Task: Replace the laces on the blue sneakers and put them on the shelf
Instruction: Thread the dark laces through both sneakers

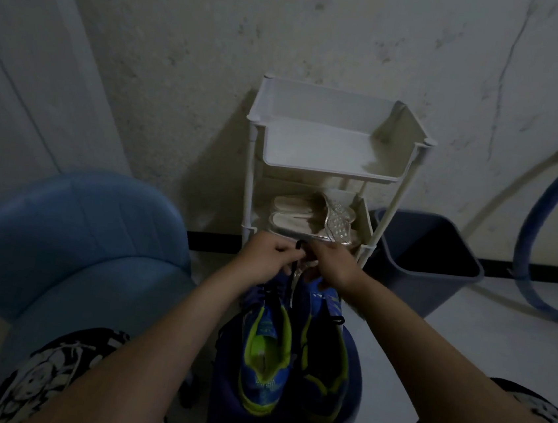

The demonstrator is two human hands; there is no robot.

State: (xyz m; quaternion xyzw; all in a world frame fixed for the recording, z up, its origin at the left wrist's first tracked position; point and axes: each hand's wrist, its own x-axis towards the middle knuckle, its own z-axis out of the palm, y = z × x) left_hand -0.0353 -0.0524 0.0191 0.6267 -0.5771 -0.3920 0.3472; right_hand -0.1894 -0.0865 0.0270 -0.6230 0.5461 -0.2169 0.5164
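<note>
Looking down between my knees, I see the pair of blue sneakers with yellow-green lining [264, 358] lying side by side, toes toward the white plastic tiered shelf [329, 173] and just short of its foot. I have the left hand [265, 258] and the right hand [330, 265] meeting over the toe end of the left shoe. Each grip is curled tight, pinching the thin black lace [298, 246], which loops up between them. Pale studded sandals [307, 219] lie on the shelf's lower tier. A round blue padded chair [71, 241] stands to my left, a dark grey plastic bin [414, 291] to the right.
</note>
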